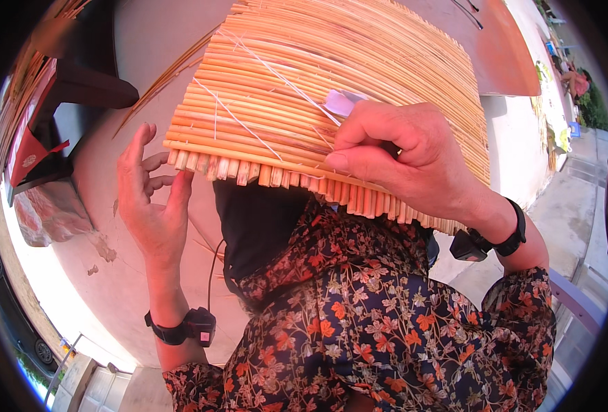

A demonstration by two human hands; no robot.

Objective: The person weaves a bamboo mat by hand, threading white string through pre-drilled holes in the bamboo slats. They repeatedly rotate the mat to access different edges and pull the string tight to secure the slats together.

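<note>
The stalk mat (359,75) extends between and beyond the hands. The left hand (146,202), fingers parted, stands at its corner, apparently for steadying; the right hand (410,147) pinches over its near edge, contents indiscernible.

The far end of the reed mat (342,58) runs past the upper edge. The right hand (417,151) covers part of the mat and of a pale scrap (340,103); whether its fingertips grip a thread cannot be made out. Left-hand thumb contact with the mat: unclear. The dark car (17,319) is cut off at the rim. A distant person (578,84) is blurred.
</note>
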